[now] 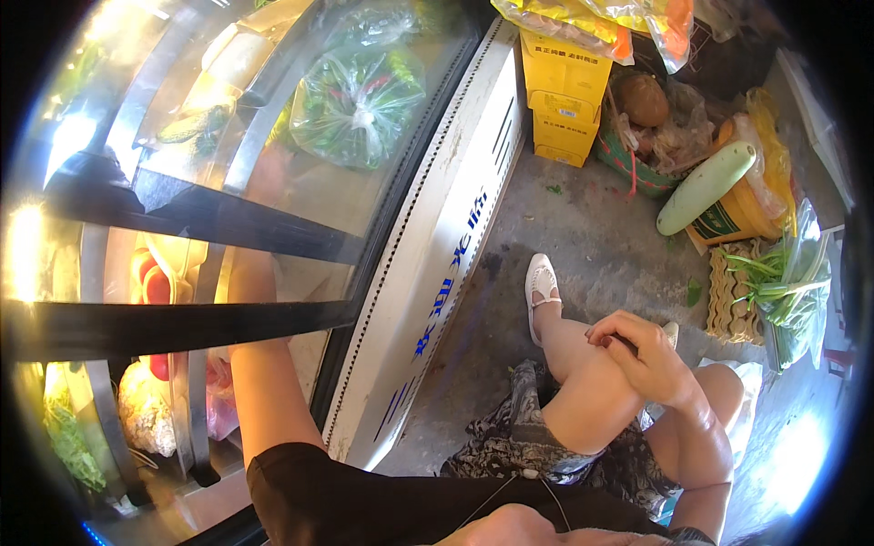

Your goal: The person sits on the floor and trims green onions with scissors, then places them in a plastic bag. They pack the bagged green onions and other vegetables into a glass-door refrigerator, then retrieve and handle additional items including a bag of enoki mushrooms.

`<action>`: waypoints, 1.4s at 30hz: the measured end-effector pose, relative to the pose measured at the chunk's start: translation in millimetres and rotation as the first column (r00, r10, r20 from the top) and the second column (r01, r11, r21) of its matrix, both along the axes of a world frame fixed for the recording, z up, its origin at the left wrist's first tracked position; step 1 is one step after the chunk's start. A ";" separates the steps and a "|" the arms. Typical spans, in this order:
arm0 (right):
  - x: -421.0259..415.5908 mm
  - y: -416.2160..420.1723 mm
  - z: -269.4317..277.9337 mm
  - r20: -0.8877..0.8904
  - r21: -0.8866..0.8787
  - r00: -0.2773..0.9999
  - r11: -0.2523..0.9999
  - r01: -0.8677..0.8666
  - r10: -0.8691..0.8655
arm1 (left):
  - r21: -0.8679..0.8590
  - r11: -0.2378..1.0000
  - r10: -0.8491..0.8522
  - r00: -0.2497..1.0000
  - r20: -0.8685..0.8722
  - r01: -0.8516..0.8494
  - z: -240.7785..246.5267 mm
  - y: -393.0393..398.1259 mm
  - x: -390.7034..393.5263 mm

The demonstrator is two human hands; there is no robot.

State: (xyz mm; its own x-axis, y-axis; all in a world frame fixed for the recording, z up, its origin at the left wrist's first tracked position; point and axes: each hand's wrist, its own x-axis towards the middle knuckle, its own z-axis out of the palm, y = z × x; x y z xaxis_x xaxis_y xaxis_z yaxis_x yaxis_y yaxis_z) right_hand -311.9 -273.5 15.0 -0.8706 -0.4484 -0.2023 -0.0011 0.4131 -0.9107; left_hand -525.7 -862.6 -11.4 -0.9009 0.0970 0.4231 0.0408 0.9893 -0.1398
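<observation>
My left arm reaches into a glass-fronted refrigerated display case [416,286]. Through the glass my left hand [270,170] shows only as a blurred shape, so its fingers and any hold are unclear. Close by it is a knotted clear plastic bag of green vegetables [362,109] with some red among them. A cauliflower [147,409], round red produce [156,283] and leafy greens [72,423] lie on the shelves nearer my body. My right hand [638,358] rests on my bent knee [587,403], fingers loosely curled, holding nothing.
Black bars [177,327] cross the case above my left arm. Yellow cartons [565,95] stand stacked beside it. Farther right are a woven basket [635,167], a pale green gourd [707,188] against a yellow bucket [741,215], egg trays [734,293] and bagged green stalks [795,286].
</observation>
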 end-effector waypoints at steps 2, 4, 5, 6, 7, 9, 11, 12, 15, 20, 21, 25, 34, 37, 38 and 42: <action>2.4 -1.4 3.4 0.006 0.002 1.000 1.000 0.002 -0.002 | 0.015 1.000 -0.002 1.000 0.009 0.002 -5.0 -6.3 9.4; 3.3 -2.2 5.8 -0.019 -0.012 1.000 1.000 -0.023 0.022 | 0.024 1.000 0.006 1.000 0.012 -0.006 -1.9 -18.2 24.1; 3.5 -2.6 5.4 -0.042 -0.020 0.998 0.999 -0.047 0.046 | 0.027 1.000 0.015 1.000 0.015 -0.016 1.7 -25.9 33.6; 4.5 -1.8 4.9 -0.062 -0.016 0.996 0.998 -0.061 0.060 | 0.045 0.999 0.012 1.000 0.021 -0.013 0.0 -27.5 37.4; 6.6 -1.2 3.4 -0.084 -0.012 0.995 0.998 -0.063 0.062 | 0.066 0.998 0.010 1.000 0.029 -0.012 -1.0 -29.2 42.4; 10.0 0.1 -1.5 -0.129 -0.012 0.990 0.998 -0.067 0.065 | 0.112 0.994 0.003 0.999 0.043 -0.007 -3.0 -31.9 56.0; 12.1 1.1 0.4 -0.167 -0.021 0.983 0.996 -0.082 0.077 | 0.152 0.988 0.000 0.998 0.060 -0.009 -1.3 -33.4 72.1; 13.1 1.3 0.8 -0.187 -0.027 0.979 0.996 -0.091 0.084 | 0.176 0.984 0.001 0.998 0.062 -0.012 0.4 -35.0 82.3; 16.8 3.9 -1.3 -0.250 -0.007 0.964 0.996 -0.091 0.086 | 0.291 0.957 -0.018 0.998 0.065 -0.002 3.9 -32.8 104.2; 22.5 6.3 -7.8 -0.317 0.016 0.942 0.993 -0.114 0.114 | 0.561 0.827 -0.058 0.998 0.028 0.032 5.1 -26.1 171.3; 24.2 6.3 -9.1 -0.334 0.026 0.934 0.992 -0.123 0.125 | 0.571 0.820 -0.077 0.996 0.036 0.043 4.2 -21.5 197.3; 30.1 5.0 -9.1 -0.313 0.069 0.937 0.988 -0.140 0.155 | 0.091 0.994 -0.077 0.985 0.156 0.063 62.1 38.7 299.8; 32.8 8.5 -5.2 -0.274 0.120 0.944 0.981 -0.154 0.181 | -0.011 0.977 0.206 0.937 0.283 -0.212 91.0 92.4 436.5; 32.6 9.8 -3.7 -0.267 0.131 0.945 0.979 -0.158 0.189 | -0.023 0.963 0.265 0.927 0.266 -0.269 97.9 109.4 467.3; 33.0 11.0 -3.6 -0.267 0.126 0.945 0.979 -0.160 0.189 | -0.036 0.961 0.275 0.931 0.239 -0.275 99.0 112.6 474.8; 36.9 11.2 2.0 -0.293 0.128 0.935 0.977 -0.169 0.200 | 0.037 0.890 0.384 0.792 0.475 -0.454 105.8 105.4 504.3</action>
State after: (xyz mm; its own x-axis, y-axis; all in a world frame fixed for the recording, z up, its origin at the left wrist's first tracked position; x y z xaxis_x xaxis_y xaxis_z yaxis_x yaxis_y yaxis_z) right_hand -275.0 -262.3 17.0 -0.8012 -0.5984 0.0062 -0.3553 0.4673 -0.8096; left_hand -21.3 -757.2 94.4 -0.9301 -0.3635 -0.0526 -0.3599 0.9306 -0.0668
